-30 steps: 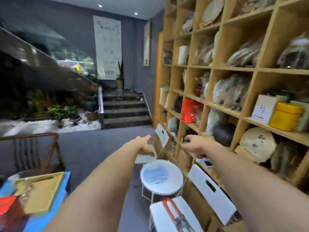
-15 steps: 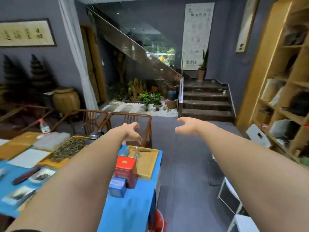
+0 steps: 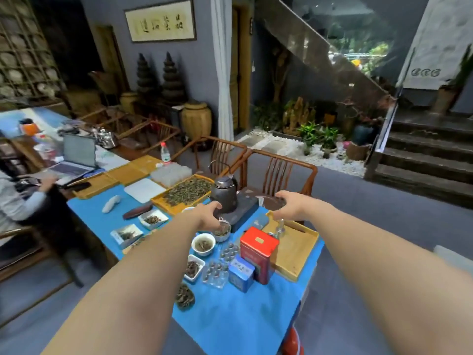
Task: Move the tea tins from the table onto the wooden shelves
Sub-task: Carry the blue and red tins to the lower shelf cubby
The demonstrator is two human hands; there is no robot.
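Both hands empty and loose: left hand (image 3: 208,213) stretched out over the table with fingers spread and curled down, nothing in them, and right hand (image 3: 291,204) alongside it, fingers just as slack, holding nothing. Down on the blue table (image 3: 238,321) the tea tins wait. Red tin (image 3: 258,253) stands upright near the table's near end, and the smaller blue tin (image 3: 240,274) sits right against its front, touching or just about. Neither hand is on them; both hover farther out, well apart from the tins. Wooden tray (image 3: 294,254) lies just beside the red tin on the right. Dark kettle (image 3: 224,192) stands on its base between the two hands, past the fingertips. White bowl (image 3: 203,244) of leaves sits just under the left wrist, and a yellow tray of loose tea (image 3: 185,193) lies beyond
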